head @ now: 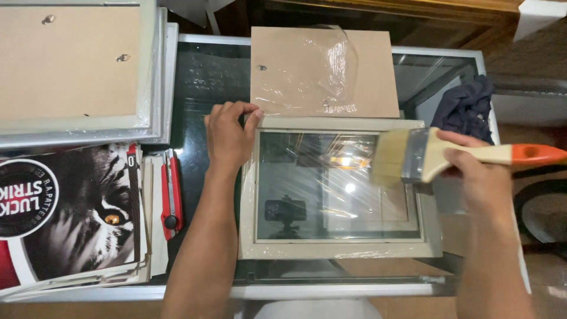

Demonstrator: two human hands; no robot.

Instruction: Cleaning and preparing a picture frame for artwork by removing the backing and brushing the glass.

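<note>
While the left hand (229, 137) presses curled fingers on the frame's (339, 251) top-left corner, steadying it flat on the glass desk (204, 77), the right hand (479, 177), fingers clamped on a brush (425, 156), holds its bristles over the pane.

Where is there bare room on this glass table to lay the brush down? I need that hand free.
Bare dark glass runs between the red utility knife and the pale wooden picture frame, beside the left hand. Crowded elsewhere: brown backing board behind, tiger posters left, dark cloth right.
</note>
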